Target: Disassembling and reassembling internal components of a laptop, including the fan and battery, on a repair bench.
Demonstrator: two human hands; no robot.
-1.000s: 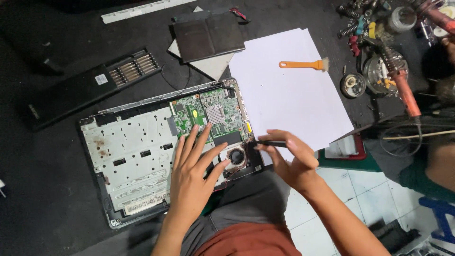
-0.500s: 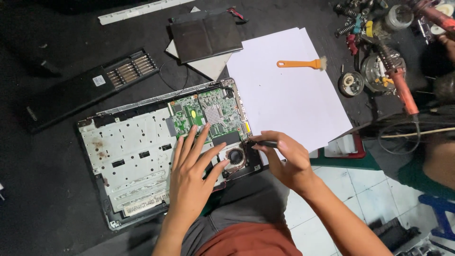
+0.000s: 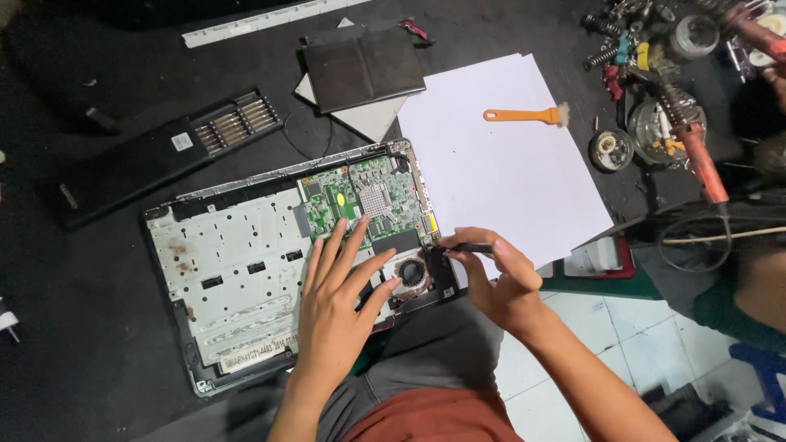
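The opened laptop (image 3: 246, 278) lies on a dark mat (image 3: 82, 376) on the floor, its green circuit board (image 3: 360, 205) and round fan (image 3: 412, 272) bared at its right end. The left hand (image 3: 336, 303) rests flat on the casing beside the fan, fingers spread. The right hand (image 3: 499, 282) pinches a thin black tool (image 3: 467, 247), its tip at the laptop's right edge. White paper sheets (image 3: 508, 164) just beyond carry an orange brush (image 3: 524, 115).
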